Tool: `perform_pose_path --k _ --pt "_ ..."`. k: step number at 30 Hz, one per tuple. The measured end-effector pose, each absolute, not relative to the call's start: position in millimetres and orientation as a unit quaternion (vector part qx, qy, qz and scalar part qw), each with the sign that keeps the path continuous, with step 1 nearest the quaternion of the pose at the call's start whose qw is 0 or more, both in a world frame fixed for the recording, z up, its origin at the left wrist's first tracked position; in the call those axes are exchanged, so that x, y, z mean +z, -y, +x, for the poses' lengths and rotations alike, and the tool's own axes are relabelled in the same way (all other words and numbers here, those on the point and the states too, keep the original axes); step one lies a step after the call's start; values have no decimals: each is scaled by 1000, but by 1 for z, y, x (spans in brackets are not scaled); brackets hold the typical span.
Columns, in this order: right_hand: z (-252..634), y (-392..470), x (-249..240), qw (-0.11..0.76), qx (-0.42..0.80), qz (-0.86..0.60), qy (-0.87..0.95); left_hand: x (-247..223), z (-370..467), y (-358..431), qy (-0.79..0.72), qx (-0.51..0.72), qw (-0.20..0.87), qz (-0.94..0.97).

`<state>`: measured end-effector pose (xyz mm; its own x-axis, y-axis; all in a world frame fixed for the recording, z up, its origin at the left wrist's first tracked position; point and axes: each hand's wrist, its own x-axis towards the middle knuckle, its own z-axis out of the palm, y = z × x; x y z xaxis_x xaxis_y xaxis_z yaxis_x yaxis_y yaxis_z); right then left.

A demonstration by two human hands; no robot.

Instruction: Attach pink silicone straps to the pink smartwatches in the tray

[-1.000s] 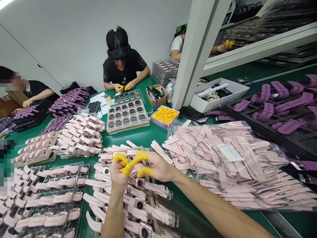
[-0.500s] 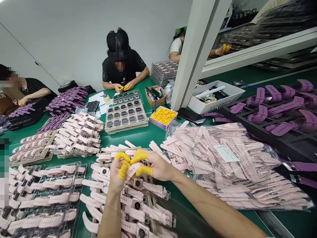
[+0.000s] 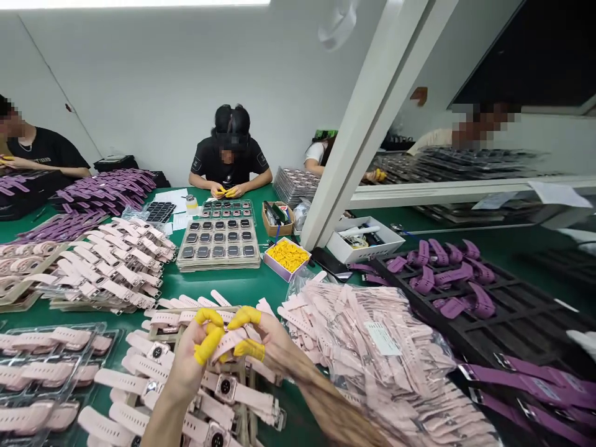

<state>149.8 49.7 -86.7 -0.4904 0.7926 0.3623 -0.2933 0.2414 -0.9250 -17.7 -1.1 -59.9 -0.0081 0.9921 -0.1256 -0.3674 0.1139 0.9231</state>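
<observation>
My left hand (image 3: 190, 357) and my right hand (image 3: 267, 332), with yellow finger cots on several fingers, are closed together on a pink watch strap (image 3: 229, 343). The strap bends in a curve between the fingertips; whether a watch body is attached is hidden by the fingers. Right below my hands lie rows of smartwatches (image 3: 226, 386) with pink straps on stacked trays, some with their round sensor backs facing up. To the right of my right hand, loose pink straps lie on and around a clear plastic bag with a white label (image 3: 382, 338).
Clear trays (image 3: 77, 344) of pink-strapped watches are at left. Beyond are a tray of square watch bodies (image 3: 218, 239), a box of yellow finger cots (image 3: 287, 256), a white parts box (image 3: 365, 239) and a black tray with purple watches (image 3: 433, 273). A co-worker (image 3: 230, 155) sits opposite; a slanted post (image 3: 347, 143) rises at right.
The view has tilted up and shifted, showing more of the wall and the right side. Both hands keep hold of the pink strap, with the fingers slightly rearranged.
</observation>
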Motion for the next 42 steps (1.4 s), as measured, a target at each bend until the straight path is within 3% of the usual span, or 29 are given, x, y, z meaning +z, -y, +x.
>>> perform_pose_path --k 9,22,31,42 --pt "154 -51 -92 428 570 -217 667 -88 -15 -3 -405 594 552 422" --pt "163 -47 -84 417 439 -252 755 -42 -24 -6 -424 507 558 501" --pt "156 -42 -82 416 400 -246 779 -24 -95 1 -588 317 383 638" --pt "165 -43 -81 402 389 -273 783 -56 -103 -19 -586 201 371 692"
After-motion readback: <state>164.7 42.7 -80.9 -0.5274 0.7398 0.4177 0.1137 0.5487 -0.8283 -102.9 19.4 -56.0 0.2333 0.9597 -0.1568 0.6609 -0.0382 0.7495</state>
